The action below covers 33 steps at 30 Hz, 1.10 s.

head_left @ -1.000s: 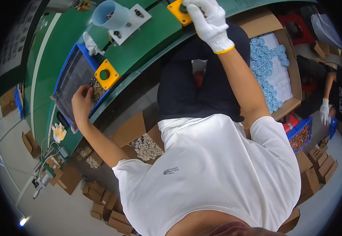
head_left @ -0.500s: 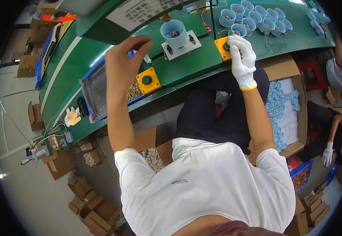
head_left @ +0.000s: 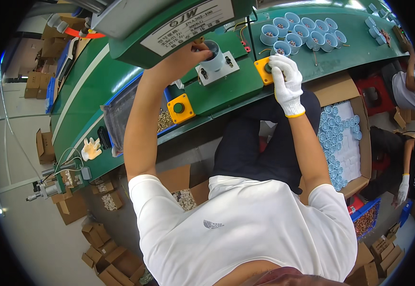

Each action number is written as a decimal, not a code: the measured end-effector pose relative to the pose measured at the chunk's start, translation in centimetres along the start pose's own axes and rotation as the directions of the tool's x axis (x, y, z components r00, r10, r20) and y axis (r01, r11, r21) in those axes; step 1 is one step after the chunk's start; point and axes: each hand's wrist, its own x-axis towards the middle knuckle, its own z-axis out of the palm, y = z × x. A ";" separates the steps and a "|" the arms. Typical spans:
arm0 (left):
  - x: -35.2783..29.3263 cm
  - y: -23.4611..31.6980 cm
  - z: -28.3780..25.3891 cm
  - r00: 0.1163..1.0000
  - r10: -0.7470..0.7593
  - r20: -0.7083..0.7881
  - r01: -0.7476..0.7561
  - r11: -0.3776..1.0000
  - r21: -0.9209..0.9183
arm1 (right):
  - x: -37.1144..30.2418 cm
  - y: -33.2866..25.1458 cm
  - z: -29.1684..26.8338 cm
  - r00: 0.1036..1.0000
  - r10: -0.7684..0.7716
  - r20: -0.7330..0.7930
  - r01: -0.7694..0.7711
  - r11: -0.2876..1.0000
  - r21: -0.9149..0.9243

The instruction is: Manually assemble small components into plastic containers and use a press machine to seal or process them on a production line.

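- Sitting nearest, around 7 o'clock: open carton (head_left: 174, 177) with whitish bits in it.
- 3 o'clock, big cardboard box (head_left: 366, 143), loads of light-blue cups inside.
- 10 o'clock, blue tray (head_left: 167, 130) of brassy bits, partly under a dark sheet (head_left: 126, 113). Left forearm (head_left: 143, 112) cuts right across it, so you lose the middle. Yellow button box (head_left: 181, 108) just beside it.
- 9 o'clock, loose glove (head_left: 91, 149) lying on the green bench (head_left: 103, 164).
- Between 1 and 2, the white-gloved right hand (head_left: 287, 83): fingers bent and pressed together, right at a second yellow button box (head_left: 261, 69).
- 12 o'clock, one blue cup (head_left: 215, 64) upright on a white plate (head_left: 222, 72). Bare left hand (head_left: 186, 59) has its fingers at the mouth; can't tell if they're pinching anything.
- 11 to 12, green press head (head_left: 133, 50) gets in the way over that hand.
- 1 o'clock, farther back: a cluster of filled cups (head_left: 316, 42).
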 end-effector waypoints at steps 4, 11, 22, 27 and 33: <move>-0.2 -0.7 0.6 0.999 0.029 -0.044 -0.034 0.993 -0.111 | 0.0 -0.1 0.2 1.000 -0.022 0.006 0.022 1.000 0.002; -7.6 -2.7 4.0 0.912 -0.080 -0.402 -0.074 0.933 -0.352 | -0.3 -0.3 -1.2 1.000 -0.007 0.013 0.007 1.000 0.014; -15.1 -7.3 11.8 0.794 0.210 -0.571 -0.062 0.961 0.269 | 1.5 -0.9 0.1 0.972 -0.216 0.094 0.232 0.944 -0.234; -16.3 -15.2 7.9 0.884 -0.143 -0.444 0.079 0.984 -0.160 | -0.7 0.7 0.8 1.000 0.018 0.002 -0.018 0.983 0.183; -16.8 -16.8 8.6 0.944 -0.294 -0.149 0.279 0.954 -0.114 | -0.9 0.9 0.3 0.998 0.057 0.017 -0.058 0.985 0.160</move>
